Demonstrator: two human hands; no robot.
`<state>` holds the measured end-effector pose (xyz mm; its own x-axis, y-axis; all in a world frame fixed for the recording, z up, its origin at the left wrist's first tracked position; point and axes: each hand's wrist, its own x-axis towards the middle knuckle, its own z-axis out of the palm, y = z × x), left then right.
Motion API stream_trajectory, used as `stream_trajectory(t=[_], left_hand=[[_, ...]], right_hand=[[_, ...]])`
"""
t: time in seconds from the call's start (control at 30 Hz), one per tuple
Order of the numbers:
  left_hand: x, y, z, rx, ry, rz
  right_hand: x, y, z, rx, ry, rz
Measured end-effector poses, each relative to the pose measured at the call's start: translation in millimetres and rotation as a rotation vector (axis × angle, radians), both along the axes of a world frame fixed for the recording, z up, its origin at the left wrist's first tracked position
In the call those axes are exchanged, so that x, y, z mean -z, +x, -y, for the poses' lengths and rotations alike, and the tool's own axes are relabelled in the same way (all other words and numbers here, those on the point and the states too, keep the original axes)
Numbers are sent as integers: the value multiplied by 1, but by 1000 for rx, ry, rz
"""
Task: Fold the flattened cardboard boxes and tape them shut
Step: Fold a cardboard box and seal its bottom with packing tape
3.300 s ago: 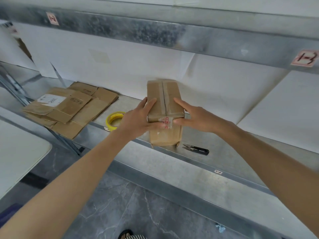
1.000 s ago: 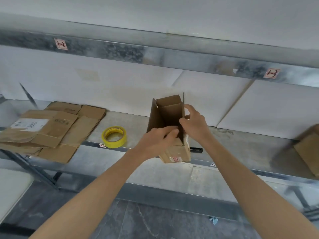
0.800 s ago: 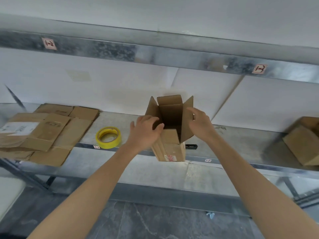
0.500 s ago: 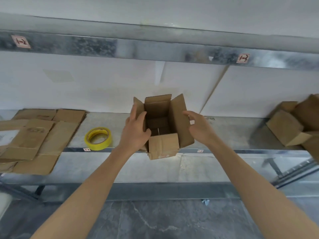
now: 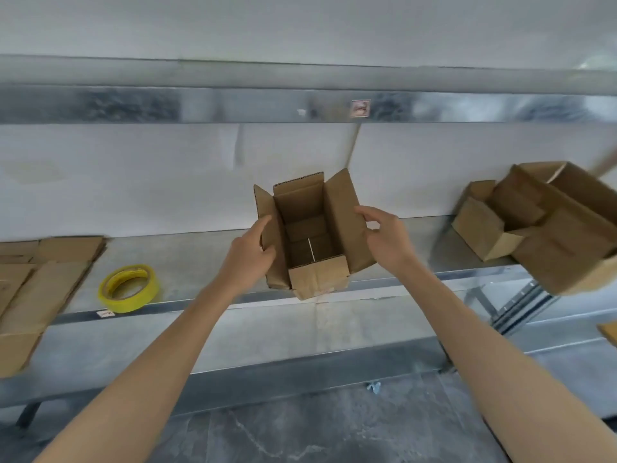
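At the front edge of a galvanised metal shelf (image 5: 200, 259), an open cardboard box (image 5: 317, 279) stands upright with its four top flaps raised and its folded bottom visible inside, a pale seam running between the bottom flaps. The person's left hand (image 5: 248, 252) grips the box's left flap, thumb on the near face and fingers behind it. The right hand (image 5: 384, 235) is at the outer side of the right flap, fingers loosely curled and the index fingertip touching the flap's upper edge; whether it pinches the cardboard cannot be told. Both bare forearms reach up from the bottom of the view. To the left on the same shelf a roll of yellow tape (image 5: 128, 289) lies flat, near the front lip, and further left a stack of flattened cardboard boxes (image 5: 43, 279) overhangs the shelf edge. To the right, well apart from the hands, several assembled boxes (image 5: 541, 225) sit piled together, their tops open. A small red-and-white label (image 5: 360, 107) is stuck to the shelf beam above.
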<state>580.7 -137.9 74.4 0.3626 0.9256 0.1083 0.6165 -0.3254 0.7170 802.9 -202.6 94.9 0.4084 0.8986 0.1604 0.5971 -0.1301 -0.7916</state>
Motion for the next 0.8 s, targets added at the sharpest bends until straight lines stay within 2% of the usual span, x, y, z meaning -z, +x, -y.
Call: stream_trajectory(t=[0.17,0.33,0.5,0.67,0.8], left_hand=[[-12,85,15,20,-12,99],[-7,181,31,37,3,108],[3,256,45,37,2,110],[11,306,52,29,-24,72],[13,324,44,-54,41,90]], right_hand=[[-6,87,25,30,-10,32],[-7,173,48,50,-33,87],[2,239,65,-3,-155,88],[15,284,76,21,-215,90],[21,303,70,72,-186,78]])
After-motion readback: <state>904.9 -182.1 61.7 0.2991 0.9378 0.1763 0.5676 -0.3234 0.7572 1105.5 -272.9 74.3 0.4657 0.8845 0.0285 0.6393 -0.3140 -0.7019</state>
